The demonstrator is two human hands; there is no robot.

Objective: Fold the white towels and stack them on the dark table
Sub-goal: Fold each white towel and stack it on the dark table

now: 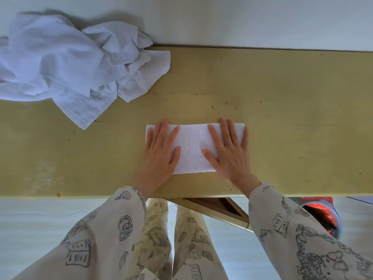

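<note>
A folded white towel [192, 148] lies flat as a small rectangle on the yellowish table [282, 118], near its front edge. My left hand [160, 153] presses on the towel's left end with straight, spread fingers. My right hand [230, 152] lies flat on its right end the same way. A heap of crumpled white towels [66, 63] sits at the table's far left, one corner hanging toward the middle.
A pale wall [242, 21] runs along the table's back edge. Below the front edge I see my patterned sleeves and trousers, a wooden brace [218, 209] under the table, and a red object [323, 211] on the pale floor at right.
</note>
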